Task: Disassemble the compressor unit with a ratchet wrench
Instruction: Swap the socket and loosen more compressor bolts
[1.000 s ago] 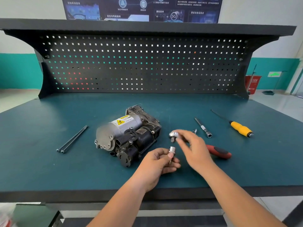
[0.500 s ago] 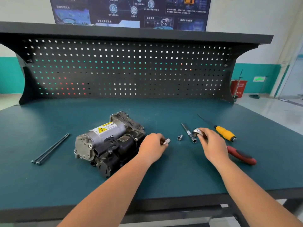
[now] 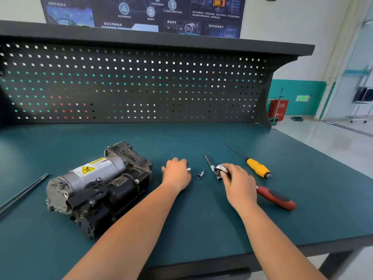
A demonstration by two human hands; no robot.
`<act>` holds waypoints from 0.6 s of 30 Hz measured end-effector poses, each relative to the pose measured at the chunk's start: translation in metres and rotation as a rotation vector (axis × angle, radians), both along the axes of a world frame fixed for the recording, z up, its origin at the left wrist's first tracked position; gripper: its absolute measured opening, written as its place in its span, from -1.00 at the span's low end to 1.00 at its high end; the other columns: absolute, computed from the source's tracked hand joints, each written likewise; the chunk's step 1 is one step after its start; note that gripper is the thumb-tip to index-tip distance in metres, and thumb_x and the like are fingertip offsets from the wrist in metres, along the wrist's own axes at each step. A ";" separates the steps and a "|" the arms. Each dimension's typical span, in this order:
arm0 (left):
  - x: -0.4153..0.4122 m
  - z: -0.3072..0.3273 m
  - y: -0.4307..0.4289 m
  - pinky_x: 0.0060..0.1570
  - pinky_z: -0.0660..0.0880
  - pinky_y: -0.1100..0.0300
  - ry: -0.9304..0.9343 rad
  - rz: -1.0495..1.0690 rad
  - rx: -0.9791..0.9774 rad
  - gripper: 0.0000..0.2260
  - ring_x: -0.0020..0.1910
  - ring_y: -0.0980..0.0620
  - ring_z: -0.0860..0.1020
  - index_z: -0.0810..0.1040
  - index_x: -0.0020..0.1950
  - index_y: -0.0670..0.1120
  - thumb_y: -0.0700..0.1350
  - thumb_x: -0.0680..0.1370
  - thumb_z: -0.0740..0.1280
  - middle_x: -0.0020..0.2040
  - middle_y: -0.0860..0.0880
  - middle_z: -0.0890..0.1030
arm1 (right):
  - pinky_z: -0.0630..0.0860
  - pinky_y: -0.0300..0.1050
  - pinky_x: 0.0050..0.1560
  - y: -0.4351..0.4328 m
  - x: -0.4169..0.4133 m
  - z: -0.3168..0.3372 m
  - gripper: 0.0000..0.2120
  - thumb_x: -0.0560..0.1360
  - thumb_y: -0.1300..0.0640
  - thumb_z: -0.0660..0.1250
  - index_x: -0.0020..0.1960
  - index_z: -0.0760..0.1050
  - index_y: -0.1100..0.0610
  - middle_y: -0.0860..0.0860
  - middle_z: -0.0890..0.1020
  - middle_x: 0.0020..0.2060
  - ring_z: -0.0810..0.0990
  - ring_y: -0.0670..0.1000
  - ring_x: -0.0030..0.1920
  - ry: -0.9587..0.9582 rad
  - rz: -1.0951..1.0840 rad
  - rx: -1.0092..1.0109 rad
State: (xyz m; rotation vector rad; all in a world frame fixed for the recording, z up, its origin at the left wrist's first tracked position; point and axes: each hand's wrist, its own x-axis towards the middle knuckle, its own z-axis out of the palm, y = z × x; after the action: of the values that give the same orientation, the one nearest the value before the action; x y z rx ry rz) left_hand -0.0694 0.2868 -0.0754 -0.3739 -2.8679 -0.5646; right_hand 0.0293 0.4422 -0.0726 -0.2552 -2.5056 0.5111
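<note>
The compressor (image 3: 96, 184) lies on the bench (image 3: 201, 229), left of both hands. Its long axis runs from near-left to far-right, and the round silver end points near-left. The left hand (image 3: 176, 174) is the nearer one, just beside its right side, with the fingers curled around a small socket (image 3: 188, 169). The right hand (image 3: 238, 182) grips the head of the ratchet (image 3: 276, 198); the red handle points near-right, away from the compressor, so I think the tool must travel leftwards.
</note>
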 end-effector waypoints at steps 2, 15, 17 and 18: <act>0.003 -0.001 0.010 0.21 0.23 0.00 0.097 0.002 0.082 -0.67 0.29 -0.09 0.27 0.43 0.30 0.00 0.03 0.56 0.19 0.25 -0.06 0.40 | 0.30 -0.04 -0.03 -0.001 0.001 0.001 -0.79 0.61 0.06 0.15 0.17 0.50 -0.01 -0.04 0.56 0.08 0.51 0.06 0.10 0.023 -0.004 -0.021; 0.064 0.012 -0.014 -0.23 0.43 0.47 -0.140 -0.212 0.934 -0.80 -0.25 0.17 0.57 0.49 -0.07 -0.05 -0.26 0.43 0.44 -0.15 0.04 0.63 | 0.27 -0.03 0.00 -0.005 0.007 0.004 -0.79 0.58 0.13 0.21 0.17 0.53 0.05 -0.01 0.57 0.08 0.50 0.07 0.11 0.175 0.019 -0.077; 0.093 0.016 -0.033 -0.28 0.46 0.41 -0.262 -0.229 1.207 -0.81 -0.30 0.17 0.56 0.52 -0.15 -0.09 -0.33 0.41 0.44 -0.22 0.02 0.64 | 0.26 -0.05 0.00 -0.010 0.012 0.007 -0.80 0.57 0.16 0.23 0.16 0.54 0.07 0.00 0.57 0.08 0.51 0.08 0.11 0.207 0.070 -0.098; 0.108 0.015 -0.042 -0.29 0.46 0.39 -0.305 -0.241 1.313 -0.82 -0.31 0.16 0.56 0.55 -0.19 -0.10 -0.36 0.40 0.43 -0.27 0.03 0.64 | 0.26 -0.07 0.00 -0.014 0.016 0.009 -0.80 0.57 0.18 0.23 0.15 0.55 0.09 0.00 0.57 0.08 0.51 0.08 0.11 0.224 0.103 -0.109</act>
State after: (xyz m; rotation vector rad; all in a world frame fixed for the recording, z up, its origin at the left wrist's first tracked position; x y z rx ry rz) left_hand 0.0388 0.2448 -0.0602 -0.3777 -2.0004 -2.4080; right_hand 0.0455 0.4281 -0.0636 -0.1039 -2.2850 0.6804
